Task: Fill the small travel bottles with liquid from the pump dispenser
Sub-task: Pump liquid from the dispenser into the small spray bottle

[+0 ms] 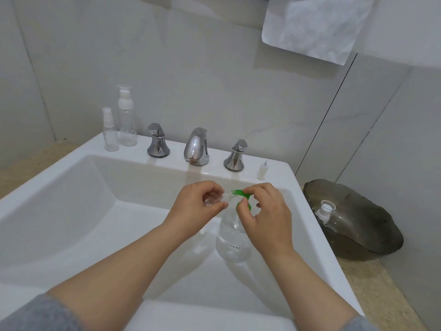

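Left hand (198,206) pinches the travel bottle (213,201) over the sink (71,187), mouth at the green pump (239,192) spout, which the right hand (265,216) grips; press slowly, keeping both aligned.

- Both bare forearms reached forward from the lower corners and converged, with grey sleeves (35,314) at the elbows.
- The left hand (198,207) curled round a small clear bottle (212,201).
- The right hand (267,218), just beside it, gripped a green pump head (238,192) with thumb and curled fingers.
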Action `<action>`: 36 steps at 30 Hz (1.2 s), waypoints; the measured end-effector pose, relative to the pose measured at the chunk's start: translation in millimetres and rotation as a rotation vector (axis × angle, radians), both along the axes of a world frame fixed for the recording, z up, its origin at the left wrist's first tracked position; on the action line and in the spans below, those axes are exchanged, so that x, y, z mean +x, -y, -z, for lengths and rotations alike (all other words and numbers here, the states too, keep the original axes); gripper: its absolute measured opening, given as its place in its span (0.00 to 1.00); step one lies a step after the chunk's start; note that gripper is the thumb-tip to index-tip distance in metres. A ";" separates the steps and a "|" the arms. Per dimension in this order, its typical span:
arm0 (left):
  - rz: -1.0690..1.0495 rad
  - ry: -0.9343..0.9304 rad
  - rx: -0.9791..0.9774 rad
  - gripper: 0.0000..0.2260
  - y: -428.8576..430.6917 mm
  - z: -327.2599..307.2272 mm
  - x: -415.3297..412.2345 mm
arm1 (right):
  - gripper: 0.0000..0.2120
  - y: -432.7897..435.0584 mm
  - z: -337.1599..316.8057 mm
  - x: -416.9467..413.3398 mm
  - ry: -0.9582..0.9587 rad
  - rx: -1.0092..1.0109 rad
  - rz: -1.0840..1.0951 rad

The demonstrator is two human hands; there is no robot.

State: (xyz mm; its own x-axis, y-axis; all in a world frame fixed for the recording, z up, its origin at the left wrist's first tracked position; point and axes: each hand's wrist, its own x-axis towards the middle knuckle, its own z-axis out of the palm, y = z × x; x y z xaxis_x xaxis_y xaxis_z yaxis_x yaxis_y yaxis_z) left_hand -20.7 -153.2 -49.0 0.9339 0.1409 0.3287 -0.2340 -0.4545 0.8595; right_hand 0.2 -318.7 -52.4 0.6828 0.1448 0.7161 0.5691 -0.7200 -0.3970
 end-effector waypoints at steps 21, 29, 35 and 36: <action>0.024 -0.037 0.031 0.08 0.0 2.5 -1.4 | 0.12 -3.4 4.2 -4.0 -0.079 0.023 0.013; 0.005 -0.019 0.027 0.08 -0.7 1.4 -0.7 | 0.10 -1.8 1.3 -2.5 -0.010 -0.006 0.003; -0.013 0.012 0.000 0.08 1.6 1.1 0.6 | 0.10 0.1 0.3 -1.0 0.029 0.013 -0.001; -0.014 0.013 -0.001 0.09 1.4 1.3 0.7 | 0.10 -0.3 0.3 -0.9 0.027 0.013 -0.001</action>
State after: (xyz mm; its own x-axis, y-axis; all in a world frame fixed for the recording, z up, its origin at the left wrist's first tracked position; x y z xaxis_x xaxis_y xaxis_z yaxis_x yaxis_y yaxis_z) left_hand -20.0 -154.6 -50.2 0.9276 0.1541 0.3402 -0.2386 -0.4565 0.8571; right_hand -0.7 -318.4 -52.7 0.6629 0.1357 0.7363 0.5804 -0.7143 -0.3909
